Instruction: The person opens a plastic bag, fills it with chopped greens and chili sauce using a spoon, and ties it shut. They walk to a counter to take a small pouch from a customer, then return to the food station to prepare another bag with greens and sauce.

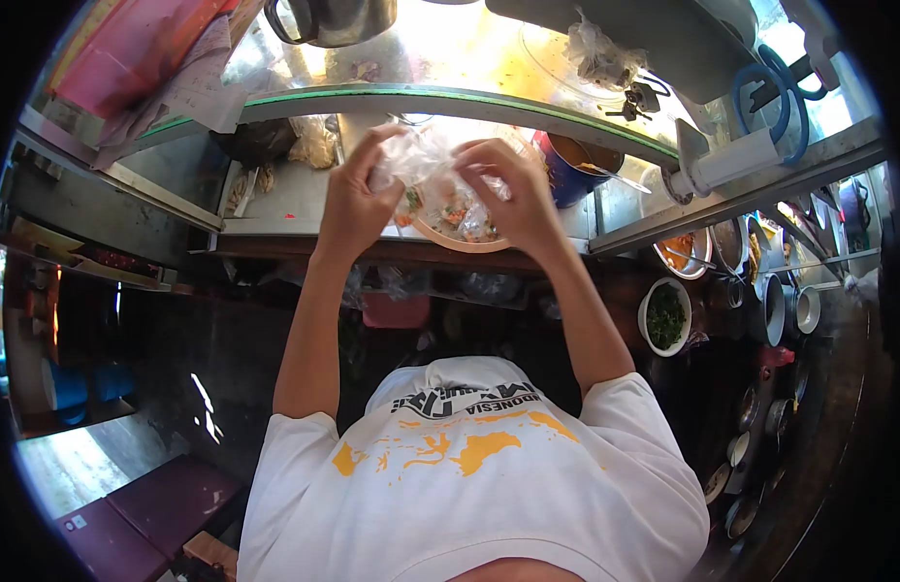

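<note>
Both my hands are raised at the counter around a clear, crumpled plastic bag. My left hand grips its left side between thumb and fingers. On its other side my right hand has its fingers curled and pinched at the plastic. Just beneath is a bowl with a tan rim, holding small bagged portions with orange and green bits. The hands and bag cover the bowl's far part.
Right of the bowl stands a dark blue container with orange-brown food and a spoon. A white bowl of chopped greens sits lower right, near several other dishes. A glass shelf edge crosses above the hands. Blue-handled scissors hang upper right.
</note>
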Demonstrator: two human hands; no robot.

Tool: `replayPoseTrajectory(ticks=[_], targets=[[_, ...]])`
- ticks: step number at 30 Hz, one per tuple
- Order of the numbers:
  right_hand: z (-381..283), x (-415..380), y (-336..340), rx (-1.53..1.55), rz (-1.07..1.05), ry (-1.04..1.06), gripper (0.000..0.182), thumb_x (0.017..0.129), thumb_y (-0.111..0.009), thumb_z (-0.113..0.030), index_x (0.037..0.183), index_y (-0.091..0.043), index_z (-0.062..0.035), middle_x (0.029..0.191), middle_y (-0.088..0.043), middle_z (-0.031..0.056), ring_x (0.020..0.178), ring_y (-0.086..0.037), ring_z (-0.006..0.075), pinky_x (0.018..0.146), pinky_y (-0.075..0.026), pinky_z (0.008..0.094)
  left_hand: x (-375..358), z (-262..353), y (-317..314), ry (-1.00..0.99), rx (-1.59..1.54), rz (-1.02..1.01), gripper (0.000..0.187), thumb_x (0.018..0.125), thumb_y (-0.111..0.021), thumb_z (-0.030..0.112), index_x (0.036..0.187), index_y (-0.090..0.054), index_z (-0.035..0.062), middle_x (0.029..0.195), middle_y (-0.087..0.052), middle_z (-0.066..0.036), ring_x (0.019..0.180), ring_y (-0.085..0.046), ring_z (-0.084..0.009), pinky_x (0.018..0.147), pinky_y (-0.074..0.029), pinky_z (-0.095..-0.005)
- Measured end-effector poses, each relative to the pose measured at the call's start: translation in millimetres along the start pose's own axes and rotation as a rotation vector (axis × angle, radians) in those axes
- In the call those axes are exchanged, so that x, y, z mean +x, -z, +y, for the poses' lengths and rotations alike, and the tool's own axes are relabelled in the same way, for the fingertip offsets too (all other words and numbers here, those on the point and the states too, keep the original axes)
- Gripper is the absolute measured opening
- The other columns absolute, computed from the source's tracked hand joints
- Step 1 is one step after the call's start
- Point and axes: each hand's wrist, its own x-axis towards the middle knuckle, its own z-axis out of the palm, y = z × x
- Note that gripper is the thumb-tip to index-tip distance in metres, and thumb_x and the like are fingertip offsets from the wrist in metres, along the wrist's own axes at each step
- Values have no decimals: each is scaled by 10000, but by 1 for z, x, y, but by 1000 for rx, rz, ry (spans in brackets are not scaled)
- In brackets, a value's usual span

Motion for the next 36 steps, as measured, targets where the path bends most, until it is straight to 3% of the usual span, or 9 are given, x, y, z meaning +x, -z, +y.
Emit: replayPoseTrajectory(ticks=[2, 6, 9, 12, 16, 27, 29, 32, 36], targets=[[-13, 3, -14, -48, -131, 67, 201, 861, -666, -40, 1054, -620, -6, 1108, -609, 121, 1039, -624, 261, 852, -493, 352, 1, 2, -10, -65, -2, -3, 487, 743, -584, -54, 1218, -618, 48, 988, -689, -94, 821, -599, -78, 696, -469, -237], [-21, 0, -25, 97, 30, 53, 276, 853, -691, -78, 1109, -609, -16, 1147, -583, 134, 959, -654, 263, 794, -517, 360, 4, -4, 4, 65, 251, -40, 247, 755, -612, -2, 993, -675, -19, 867, -686, -106, 738, -613, -91, 654, -485, -251], [-5, -23, 9, -571, 208, -63, 293, 830, -734, -181, 1053, -626, -26, 1146, -565, 133, 726, -635, 224, 691, -513, 333, 5, -6, 7, 183, 236, 22, 221, 767, -621, 22, 976, -657, -40, 760, -666, -96, 673, -602, -87, 610, -480, -261], [25, -57, 30, -905, 35, -240, 244, 810, -752, -185, 945, -645, -12, 1004, -606, 111, 610, -573, 205, 649, -496, 322, 6, -9, 4, 173, 141, 19, 201, 788, -612, 28, 967, -644, -56, 704, -646, -84, 623, -578, -83, 568, -466, -267], [5, -31, 31, -453, 46, -267, 181, 830, -727, -154, 875, -653, 5, 799, -642, 84, 666, -627, 190, 644, -512, 302, 8, -9, -4, 143, 114, -74, 267, 771, -720, 84, 978, -635, -62, 727, -639, -86, 620, -575, -97, 573, -470, -273], [-12, 27, 9, 146, -129, -115, 194, 885, -650, -117, 1049, -694, -22, 996, -694, 138, 861, -690, 239, 777, -553, 313, 14, -13, -13, 33, 203, -68, 260, 790, -771, 101, 973, -639, -27, 789, -645, -46, 710, -595, -83, 631, -486, -257], [13, 22, 29, -116, -46, -292, 179, 890, -652, -134, 1050, -704, -73, 1014, -659, 123, 855, -660, 172, 812, -526, 295, 14, -18, -10, 2, 226, -11, 206, 800, -736, 68, 952, -637, -31, 796, -658, -57, 701, -596, -82, 620, -482, -258], [55, -5, 40, -871, -95, 16, 194, 845, -692, -132, 1035, -712, -99, 953, -668, 116, 807, -655, 212, 813, -528, 325, 15, -9, -6, 58, 252, -10, 195, 803, -717, 49, 961, -635, -31, 803, -667, -69, 705, -605, -84, 624, -487, -262], [63, 3, 48, -657, -23, -253, 215, 826, -723, -155, 1023, -697, -76, 829, -686, 111, 788, -658, 229, 789, -537, 336, 22, -9, -8, -14, 360, -29, 213, 804, -728, 72, 968, -637, -28, 831, -668, -87, 721, -620, -105, 641, -497, -276]])
